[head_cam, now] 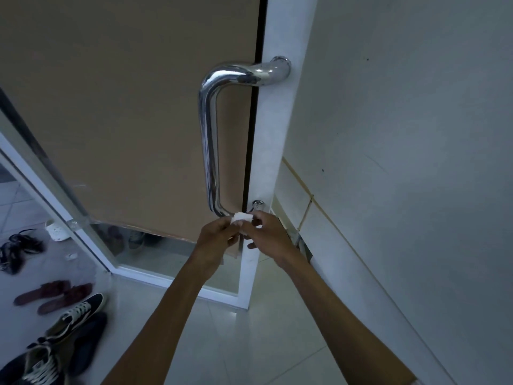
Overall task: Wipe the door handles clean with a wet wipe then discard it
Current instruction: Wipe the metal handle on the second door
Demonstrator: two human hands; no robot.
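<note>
Head view: both hands [219, 233] [268, 232] pinch wipe [242, 217] below upright handle [209, 151]

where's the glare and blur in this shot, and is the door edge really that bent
Head view: dim, bluish light; bright glare streaks on the chrome door handle, strongest at its top bend. The shoes at lower left are smeared. The wide lens bows the door frame. The wet wipe, pinched by left hand and right hand, looks washed out.

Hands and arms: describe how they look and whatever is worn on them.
Both forearms are bare as far as the view shows, with no sleeves in sight. The left hand and right hand wear no gloves. No watch, bracelet or ring is visible. The upper arms lie outside the frame.
</note>
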